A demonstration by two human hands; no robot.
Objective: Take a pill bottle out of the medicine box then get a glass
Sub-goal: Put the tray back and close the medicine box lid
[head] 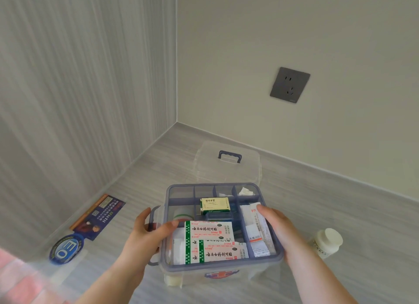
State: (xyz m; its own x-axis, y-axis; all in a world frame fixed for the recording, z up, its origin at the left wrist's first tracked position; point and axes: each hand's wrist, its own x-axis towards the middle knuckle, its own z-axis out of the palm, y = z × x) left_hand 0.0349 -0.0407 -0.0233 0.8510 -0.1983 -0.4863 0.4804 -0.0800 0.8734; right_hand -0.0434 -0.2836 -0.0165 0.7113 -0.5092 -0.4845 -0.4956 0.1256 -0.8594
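Observation:
A clear medicine box (226,274) stands on the counter in front of me, with a blue-rimmed divider tray (213,186) seated in its top. The tray holds plaster packets, a yellow-green carton and paper leaflets. My left hand (147,233) grips the tray's left rim, thumb lying over the inside edge. My right hand (278,229) clasps the tray's right rim. A white pill bottle (327,242) with a white cap stands on the counter to the right of the box, apart from both hands. No glass is in view.
The box's clear lid (229,163) with a blue handle lies behind the box near the wall corner. Stickers (90,224) sit on the counter at the left. A grey wall socket (289,85) is on the right wall.

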